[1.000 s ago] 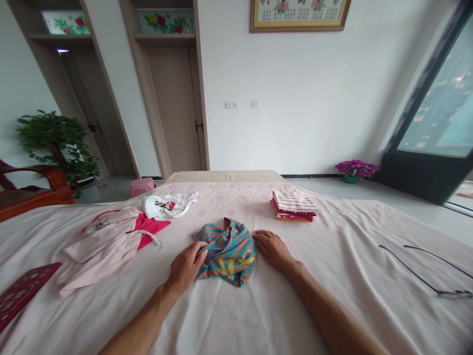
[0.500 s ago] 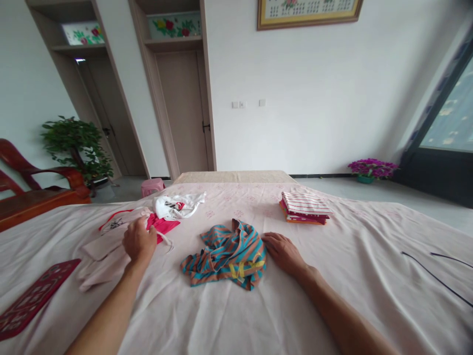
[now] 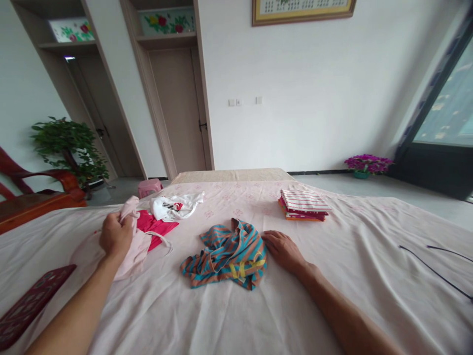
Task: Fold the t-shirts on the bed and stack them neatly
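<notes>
My left hand point(image 3: 115, 234) is closed on a pale pink garment point(image 3: 133, 249) at the left of the bed and lifts part of it off the sheet. Under and behind that garment lies a red piece of clothing point(image 3: 155, 224), and beyond it a crumpled white top point(image 3: 175, 206). My right hand point(image 3: 281, 249) rests flat and open on the sheet, touching the right edge of a crumpled garment with teal and brown stripes point(image 3: 226, 254) in the middle of the bed.
A stack of folded striped clothes point(image 3: 303, 204) sits far right on the pink bed sheet point(image 3: 351, 256). A dark red patterned mat point(image 3: 31, 303) lies at the near left, thin black cables point(image 3: 436, 273) at the right. A wooden chair point(image 3: 33, 195) and a plant point(image 3: 66, 148) stand left.
My left hand left the striped garment, reached left to the pale pink garment, gripped it and raised it. My right hand has stayed beside the striped garment.
</notes>
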### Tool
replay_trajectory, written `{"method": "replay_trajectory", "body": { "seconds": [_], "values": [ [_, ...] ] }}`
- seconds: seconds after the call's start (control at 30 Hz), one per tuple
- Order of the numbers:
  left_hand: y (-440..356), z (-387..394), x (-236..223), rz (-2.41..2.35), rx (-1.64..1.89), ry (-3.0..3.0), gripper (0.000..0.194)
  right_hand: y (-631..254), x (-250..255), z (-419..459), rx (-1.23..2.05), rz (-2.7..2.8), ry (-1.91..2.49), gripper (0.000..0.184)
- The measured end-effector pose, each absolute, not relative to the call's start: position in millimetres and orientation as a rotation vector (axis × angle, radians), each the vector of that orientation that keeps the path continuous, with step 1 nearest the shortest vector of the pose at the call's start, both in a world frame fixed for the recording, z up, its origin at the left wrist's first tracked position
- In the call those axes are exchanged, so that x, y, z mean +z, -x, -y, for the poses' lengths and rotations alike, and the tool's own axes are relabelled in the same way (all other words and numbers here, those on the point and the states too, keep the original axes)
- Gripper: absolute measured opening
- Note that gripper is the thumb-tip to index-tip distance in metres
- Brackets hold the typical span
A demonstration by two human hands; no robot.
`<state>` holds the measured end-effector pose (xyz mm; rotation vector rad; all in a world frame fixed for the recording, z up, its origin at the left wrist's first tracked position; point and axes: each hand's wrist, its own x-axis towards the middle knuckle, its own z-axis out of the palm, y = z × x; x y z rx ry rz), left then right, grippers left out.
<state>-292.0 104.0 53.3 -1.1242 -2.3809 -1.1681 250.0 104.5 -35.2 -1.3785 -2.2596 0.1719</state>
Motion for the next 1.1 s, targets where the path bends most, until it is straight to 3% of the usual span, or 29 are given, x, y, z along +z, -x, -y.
{"method": "replay_trajectory", "body": {
  "seconds": [0.1, 0.27, 0.4, 0.5, 0.63, 0.73, 0.8, 0.9, 1.0, 1.1],
  "values": [
    [232, -94, 80, 2.043, -1.591, 1.174, 0.028, -250, -36, -107, 0.199, 2.232, 1.378, 0.036],
    [110, -65, 98, 1.697, -2.016, 2.043, 0.029, -256, -34, -105, 0.448, 1.918, 1.303, 0.042],
    [62, -56, 73, 1.659, -1.696, 2.823, 0.033, -258, -25, -98, 0.798, 1.619, 1.165, 0.056],
    [69, -68, 47, 1.8, -1.554, 2.655, 0.035, -254, -18, -91, 0.897, 1.564, 1.086, 0.061],
    [100, -88, 18, 2.019, -1.142, 2.347, 0.054, -239, -11, -81, 0.823, 1.796, 1.081, 0.061],
    [111, -94, 4, 2.163, -0.892, 2.407, 0.061, -223, -6, -73, 0.527, 2.136, 1.183, 0.078],
    [109, -95, 0, 2.216, -0.862, 2.509, 0.044, -213, -5, -69, 0.329, 2.274, 1.259, 0.069],
    [96, -92, 6, 2.249, -0.972, 2.488, 0.022, -202, -6, -68, 0.226, 2.287, 1.312, 0.021],
    [78, -81, 30, 2.145, -1.369, 2.471, 0.027, -201, -7, -74, 0.367, 2.026, 1.227, 0.022],
    [61, -67, 59, 1.938, -1.798, 2.674, 0.04, -217, -2, -87, 0.726, 1.49, 1.086, 0.033]
  ]
}}
